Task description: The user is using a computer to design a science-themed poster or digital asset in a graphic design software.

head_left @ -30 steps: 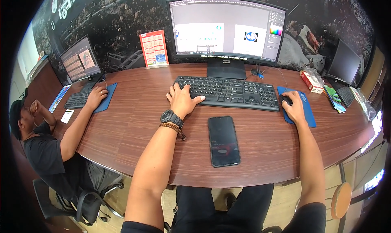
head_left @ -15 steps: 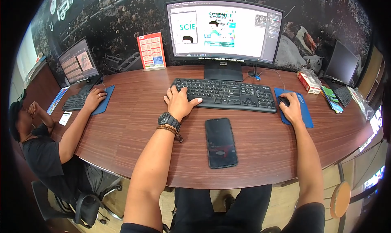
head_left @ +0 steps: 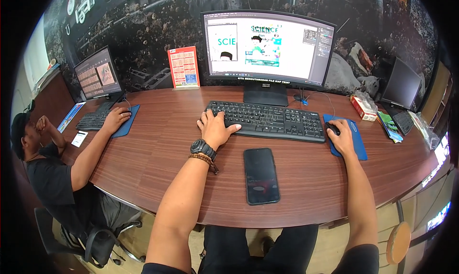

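My left hand (head_left: 216, 129) rests with its fingers spread on the left end of a black keyboard (head_left: 267, 123), thumb stretched out along the front edge. A black watch and a beaded bracelet circle that wrist. On a blue mouse pad (head_left: 354, 139), my right hand (head_left: 341, 137) is curled over a dark computer mouse (head_left: 333, 129), most of which the hand hides. Behind the keyboard stands a wide monitor (head_left: 296, 54) showing a layout program with a green and white cover design. A black smartphone (head_left: 261, 176) lies screen up between my forearms.
At the left a co-worker (head_left: 50, 171) sits with one hand on another mouse, before a second monitor (head_left: 98, 75). A red desk calendar (head_left: 183, 66) stands beside my monitor. Right of the mouse pad are a small red and white box (head_left: 363, 107), green leaflets (head_left: 389, 125) and another monitor (head_left: 401, 85).
The whole view has shifted slightly, so the desk and monitor appear lower. Both my hands keep their places on the keyboard and mouse.
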### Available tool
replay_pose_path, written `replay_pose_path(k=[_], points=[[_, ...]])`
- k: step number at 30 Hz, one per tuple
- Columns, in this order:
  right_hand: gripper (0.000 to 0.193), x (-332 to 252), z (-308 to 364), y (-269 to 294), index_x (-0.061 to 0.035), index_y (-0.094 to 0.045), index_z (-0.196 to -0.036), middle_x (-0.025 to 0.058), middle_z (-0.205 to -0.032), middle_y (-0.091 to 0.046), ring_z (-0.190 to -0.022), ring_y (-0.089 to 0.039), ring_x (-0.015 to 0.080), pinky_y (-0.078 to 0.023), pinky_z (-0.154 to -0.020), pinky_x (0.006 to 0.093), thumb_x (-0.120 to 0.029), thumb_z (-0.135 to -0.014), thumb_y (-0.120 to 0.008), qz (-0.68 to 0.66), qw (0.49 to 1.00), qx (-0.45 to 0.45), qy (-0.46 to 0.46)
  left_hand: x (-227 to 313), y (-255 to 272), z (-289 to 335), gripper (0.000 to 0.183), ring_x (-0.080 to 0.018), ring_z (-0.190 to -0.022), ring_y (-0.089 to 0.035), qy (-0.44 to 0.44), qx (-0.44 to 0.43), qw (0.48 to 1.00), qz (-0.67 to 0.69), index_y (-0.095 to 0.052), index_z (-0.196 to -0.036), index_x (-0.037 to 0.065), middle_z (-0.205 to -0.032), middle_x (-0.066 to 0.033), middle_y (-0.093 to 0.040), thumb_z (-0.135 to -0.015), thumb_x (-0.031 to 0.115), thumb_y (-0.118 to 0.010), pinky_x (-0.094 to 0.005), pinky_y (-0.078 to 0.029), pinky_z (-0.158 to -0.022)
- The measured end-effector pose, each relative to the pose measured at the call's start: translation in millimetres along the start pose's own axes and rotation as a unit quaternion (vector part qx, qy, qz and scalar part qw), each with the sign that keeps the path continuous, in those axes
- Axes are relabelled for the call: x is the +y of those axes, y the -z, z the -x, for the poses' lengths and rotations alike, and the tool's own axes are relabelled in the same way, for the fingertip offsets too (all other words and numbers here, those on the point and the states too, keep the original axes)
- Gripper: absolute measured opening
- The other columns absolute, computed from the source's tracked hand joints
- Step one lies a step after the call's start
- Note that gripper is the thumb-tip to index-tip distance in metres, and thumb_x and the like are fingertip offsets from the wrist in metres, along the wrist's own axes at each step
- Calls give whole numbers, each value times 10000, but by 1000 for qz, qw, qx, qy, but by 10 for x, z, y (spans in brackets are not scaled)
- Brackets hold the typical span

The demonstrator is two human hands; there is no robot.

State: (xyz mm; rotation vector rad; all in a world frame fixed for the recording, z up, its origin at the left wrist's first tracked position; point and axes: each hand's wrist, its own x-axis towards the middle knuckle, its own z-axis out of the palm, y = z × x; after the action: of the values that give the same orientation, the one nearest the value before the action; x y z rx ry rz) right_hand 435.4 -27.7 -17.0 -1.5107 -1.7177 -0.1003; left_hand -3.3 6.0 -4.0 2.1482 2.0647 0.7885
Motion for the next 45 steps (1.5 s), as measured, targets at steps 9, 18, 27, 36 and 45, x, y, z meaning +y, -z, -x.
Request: replay_pose_path(k=[9, 18, 27, 36, 45], points=[[325, -22, -3, 0, -33, -691, -1117, 158, -1157, -606, -1102, -599, 360, -487, -957, 418, -177, -825, -690, -9, 1000, -2, -8, 13, -1, 2, 656, -491, -1439, -215, -45, 11, 999, -9, -673, -1284, 136, -1516, -323, -325, -828, 605, -710, -689, -118, -1132], [322, -26, 10, 7, -27, -685, -1115, 163, -1162, -599, -1099, -598, 365, -488, -953, 424, -172, -827, -687, -8, 1000, 6, -4, 57, -15, 23, 643, -488, -1451, -190, -30, 16, 999, -1, -664, -1294, 135, -1518, -339, -306, -833, 578, -723, -684, -135, -1132], [325, -15, 11, 11, -29, -685, -1119, 157, -1162, -596, -1095, -600, 357, -489, -950, 419, -179, -830, -686, -10, 1000, 1, -9, 65, -9, 33, 671, -472, -1434, -233, -36, 15, 999, -3, -652, -1300, 91, -1482, -338, -349, -823, 553, -744, -643, -183, -1139], [320, -16, 6, -1, -41, -692, -1118, 149, -1162, -598, -1101, -601, 351, -489, -954, 416, -180, -830, -683, -12, 1000, 1, -14, 23, 48, 3, 584, -475, -1410, -320, -59, 26, 998, 25, -712, -1201, 97, -1480, -336, -379, -769, 474, -822, -561, -288, -1140], [327, 11, 13, -4, -41, -694, -1118, 159, -1159, -605, -1094, -608, 360, -491, -952, 421, -186, -825, -683, -13, 1000, 6, -11, 31, 80, -2, 453, -477, -1379, -388, -69, 28, 996, 51, -776, -1091, 117, -1463, -344, -418, -789, 454, -809, -538, -326, -1134]])
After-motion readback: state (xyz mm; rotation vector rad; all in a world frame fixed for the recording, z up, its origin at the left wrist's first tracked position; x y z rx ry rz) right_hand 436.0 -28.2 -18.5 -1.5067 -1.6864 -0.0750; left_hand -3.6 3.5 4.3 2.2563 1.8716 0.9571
